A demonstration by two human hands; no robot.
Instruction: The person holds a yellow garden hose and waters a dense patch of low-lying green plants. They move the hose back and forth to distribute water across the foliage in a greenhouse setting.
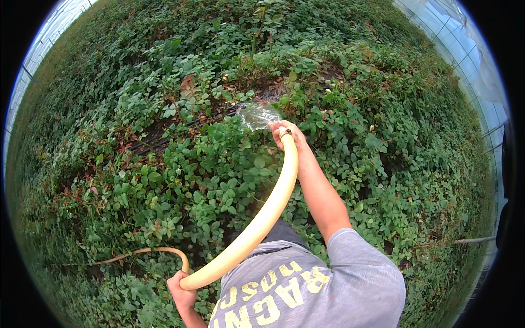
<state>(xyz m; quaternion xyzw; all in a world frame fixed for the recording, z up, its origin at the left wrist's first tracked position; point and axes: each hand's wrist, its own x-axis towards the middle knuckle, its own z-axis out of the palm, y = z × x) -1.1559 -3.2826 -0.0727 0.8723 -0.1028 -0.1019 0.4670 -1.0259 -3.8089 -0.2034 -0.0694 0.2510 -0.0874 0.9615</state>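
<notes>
A thick pale-yellow hose curves across the front of my body. My right hand, arm stretched forward, is closed around the hose's end, where a white fitting and a clamp show. Water fans out just past my fingertips over the leafy plants. Lower left, my left hand grips the hose farther back, beside my waist. Beyond that hand the hose bends and trails left across the foliage. Dense green leafy bushes surround both hands.
Dark thin irrigation pipes run through a gap between the plant rows. Greenhouse film on a frame rises at the right, with more film at the upper left. A pale pole juts in at the right edge.
</notes>
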